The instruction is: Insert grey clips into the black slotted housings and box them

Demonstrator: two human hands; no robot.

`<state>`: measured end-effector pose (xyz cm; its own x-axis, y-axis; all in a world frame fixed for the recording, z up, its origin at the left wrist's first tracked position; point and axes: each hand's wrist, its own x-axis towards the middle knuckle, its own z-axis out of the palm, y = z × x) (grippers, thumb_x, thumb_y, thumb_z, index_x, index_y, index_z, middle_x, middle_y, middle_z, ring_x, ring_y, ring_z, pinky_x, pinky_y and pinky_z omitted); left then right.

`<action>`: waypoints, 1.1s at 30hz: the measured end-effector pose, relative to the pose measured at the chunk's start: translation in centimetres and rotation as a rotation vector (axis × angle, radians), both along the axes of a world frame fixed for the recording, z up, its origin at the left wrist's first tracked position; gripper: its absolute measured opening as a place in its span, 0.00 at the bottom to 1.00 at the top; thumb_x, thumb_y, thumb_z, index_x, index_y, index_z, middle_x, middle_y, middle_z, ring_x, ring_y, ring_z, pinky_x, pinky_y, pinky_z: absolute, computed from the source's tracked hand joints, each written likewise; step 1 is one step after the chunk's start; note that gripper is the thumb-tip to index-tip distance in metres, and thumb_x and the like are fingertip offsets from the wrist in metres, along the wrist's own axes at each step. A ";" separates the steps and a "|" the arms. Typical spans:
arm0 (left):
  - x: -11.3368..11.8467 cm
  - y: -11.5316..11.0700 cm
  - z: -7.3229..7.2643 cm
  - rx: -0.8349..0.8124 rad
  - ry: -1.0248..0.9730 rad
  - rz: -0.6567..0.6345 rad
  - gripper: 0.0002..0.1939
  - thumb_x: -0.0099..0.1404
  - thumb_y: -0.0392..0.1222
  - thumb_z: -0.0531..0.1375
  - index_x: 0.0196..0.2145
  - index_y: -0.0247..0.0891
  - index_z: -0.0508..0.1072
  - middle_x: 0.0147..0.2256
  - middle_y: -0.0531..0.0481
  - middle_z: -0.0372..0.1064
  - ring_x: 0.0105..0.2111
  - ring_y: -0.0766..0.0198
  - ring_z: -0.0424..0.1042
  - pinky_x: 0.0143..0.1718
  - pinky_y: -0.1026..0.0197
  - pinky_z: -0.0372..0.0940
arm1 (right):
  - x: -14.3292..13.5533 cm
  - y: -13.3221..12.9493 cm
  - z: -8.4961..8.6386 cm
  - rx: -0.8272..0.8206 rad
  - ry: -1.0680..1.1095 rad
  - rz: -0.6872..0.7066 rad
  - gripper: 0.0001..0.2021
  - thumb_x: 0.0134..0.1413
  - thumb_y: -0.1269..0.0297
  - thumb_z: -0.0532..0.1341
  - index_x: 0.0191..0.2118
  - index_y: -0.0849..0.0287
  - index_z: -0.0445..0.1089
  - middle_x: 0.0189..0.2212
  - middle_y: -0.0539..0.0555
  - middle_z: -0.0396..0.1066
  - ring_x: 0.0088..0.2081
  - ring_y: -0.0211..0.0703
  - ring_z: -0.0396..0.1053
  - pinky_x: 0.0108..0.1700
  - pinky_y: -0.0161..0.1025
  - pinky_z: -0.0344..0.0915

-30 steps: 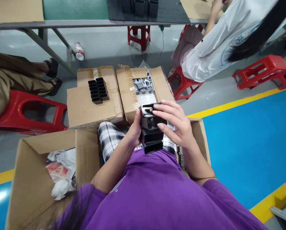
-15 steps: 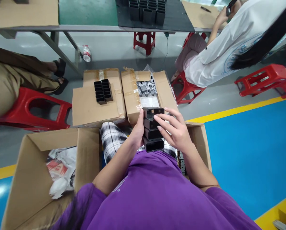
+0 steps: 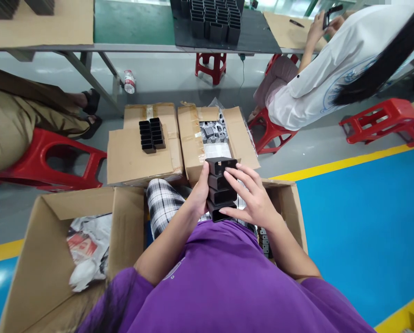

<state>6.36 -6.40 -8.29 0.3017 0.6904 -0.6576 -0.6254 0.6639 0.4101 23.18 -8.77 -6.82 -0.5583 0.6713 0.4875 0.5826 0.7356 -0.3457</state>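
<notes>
- Beyond the parts box (image 3: 240, 127), a long worktop (image 3: 134, 23) runs across.
- Left of the parts box and nearer, an open carton (image 3: 128, 231) with crumpled paper (image 3: 92, 231).
- On the parts box's near side, a stack of four black tubes (image 3: 218, 183).
- Near-left of the parts box, the left grip (image 3: 199, 188), closed on the stack.
- Near-right, the right grip (image 3: 258, 199), fingers spread, tips touching the stack.

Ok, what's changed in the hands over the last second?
The right hand has spread: its lowest digit has moved down to the opening of the lowest piece in the stack of black hollow pieces. Nothing was visibly taken up or let go. The left hand still holds the stack's left side, and the black group on the carton stays put.
</notes>
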 end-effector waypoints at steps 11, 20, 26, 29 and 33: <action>0.2 0.1 -1.1 -0.016 0.100 -0.009 0.33 0.67 0.67 0.52 0.47 0.32 0.77 0.39 0.40 0.80 0.39 0.55 0.80 0.44 0.55 0.73 | 0.3 0.3 0.2 -0.071 -0.141 -0.007 0.45 0.60 0.49 0.62 0.73 0.58 0.38 0.62 0.63 0.63 0.66 0.61 0.56 0.66 0.58 0.59; -0.8 -0.8 -5.6 -0.062 0.139 0.011 0.31 0.65 0.65 0.58 0.45 0.32 0.77 0.38 0.42 0.80 0.35 0.59 0.78 0.39 0.61 0.70 | -0.8 1.6 -4.6 -0.158 -0.230 0.053 0.37 0.50 0.62 0.66 0.65 0.64 0.55 0.58 0.67 0.67 0.59 0.64 0.62 0.58 0.61 0.61; -3.0 -2.5 -10.4 0.026 0.285 -0.197 0.44 0.63 0.76 0.43 0.39 0.31 0.78 0.35 0.37 0.79 0.34 0.55 0.78 0.34 0.58 0.71 | -3.0 2.1 -9.5 -0.343 -0.125 0.155 0.35 0.40 0.65 0.67 0.58 0.65 0.62 0.53 0.67 0.70 0.54 0.61 0.66 0.57 0.59 0.62; -5.8 -3.4 -12.4 0.253 0.811 -0.218 0.41 0.65 0.72 0.42 0.48 0.34 0.75 0.41 0.38 0.78 0.41 0.51 0.78 0.38 0.52 0.72 | -3.7 2.7 -11.3 -0.452 -0.098 0.165 0.34 0.40 0.65 0.68 0.57 0.63 0.63 0.52 0.65 0.70 0.54 0.59 0.67 0.57 0.57 0.62; -12.2 -4.1 -14.6 0.283 1.282 -0.072 0.26 0.65 0.53 0.55 0.56 0.36 0.69 0.56 0.37 0.69 0.61 0.49 0.63 0.63 0.45 0.56 | -5.3 5.7 -12.6 -0.494 -0.150 0.112 0.34 0.42 0.63 0.68 0.58 0.61 0.63 0.53 0.63 0.70 0.56 0.59 0.64 0.58 0.56 0.60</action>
<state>-5.88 -10.54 -22.87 -0.3827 0.8594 -0.3391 0.3424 0.4729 0.8119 17.88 -3.09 -19.46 -0.6792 0.7330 0.0368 0.5796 0.5664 -0.5858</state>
